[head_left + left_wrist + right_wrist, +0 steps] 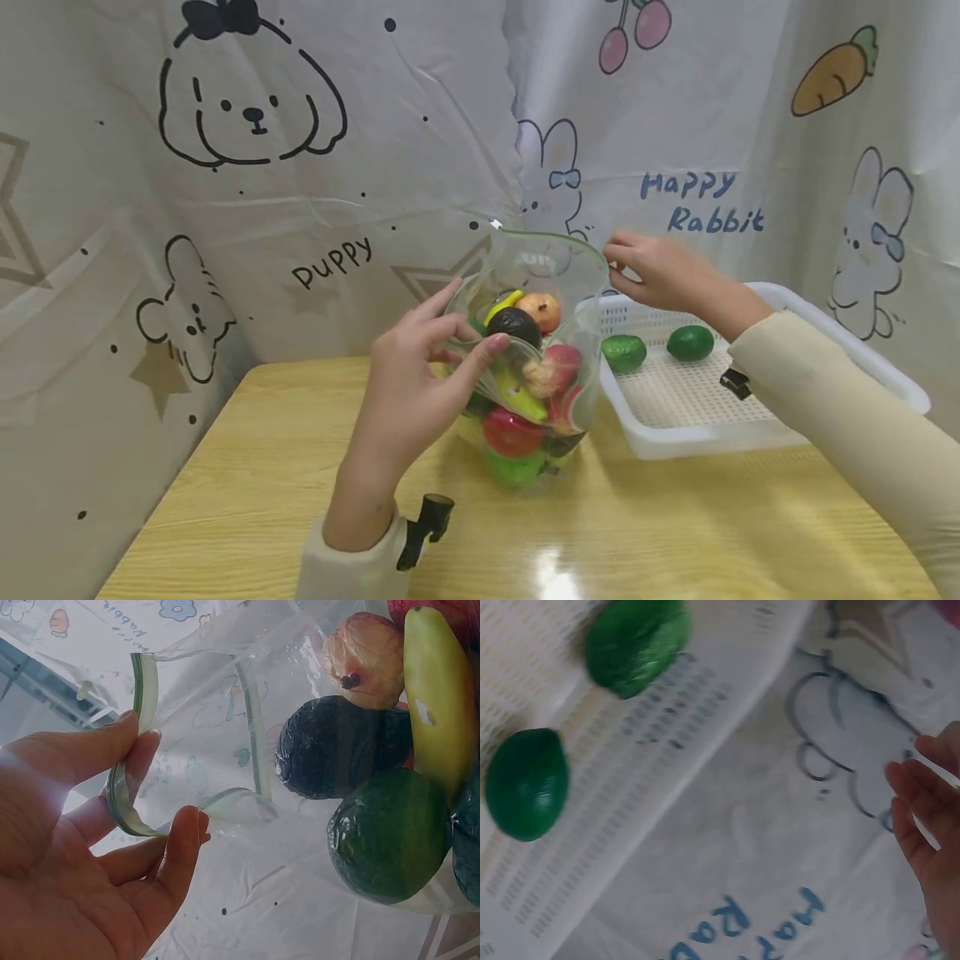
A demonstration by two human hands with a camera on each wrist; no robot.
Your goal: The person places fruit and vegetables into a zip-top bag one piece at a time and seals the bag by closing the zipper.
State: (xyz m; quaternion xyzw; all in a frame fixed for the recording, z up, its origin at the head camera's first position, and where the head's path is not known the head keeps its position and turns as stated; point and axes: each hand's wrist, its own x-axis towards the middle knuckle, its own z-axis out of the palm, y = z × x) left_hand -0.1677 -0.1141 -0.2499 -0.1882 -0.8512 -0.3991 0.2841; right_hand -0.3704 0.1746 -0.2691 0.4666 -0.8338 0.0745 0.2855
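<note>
A clear zip bag [551, 250] with a green seal strip stands on the table, its mouth spread. Inside are toy fruits: a dark avocado [513, 325], an orange-brown round fruit [539, 312], a red apple [512, 432], a yellow banana [441, 705] and a green round fruit [391, 834], among several others. My left hand [416, 379] pinches the near left rim of the bag between thumb and fingers. At the far right rim, my right hand [663, 271] has loosely bent fingers; the right wrist view shows nothing between them. Whether they touch the bag is unclear.
To the right, a white plastic basket [660, 442] holds a bumpy green fruit [624, 353] and a smooth green fruit [690, 342]. The wooden table [255, 467] runs up to a printed curtain [420, 108] at the back. Black clips sit on both sleeves.
</note>
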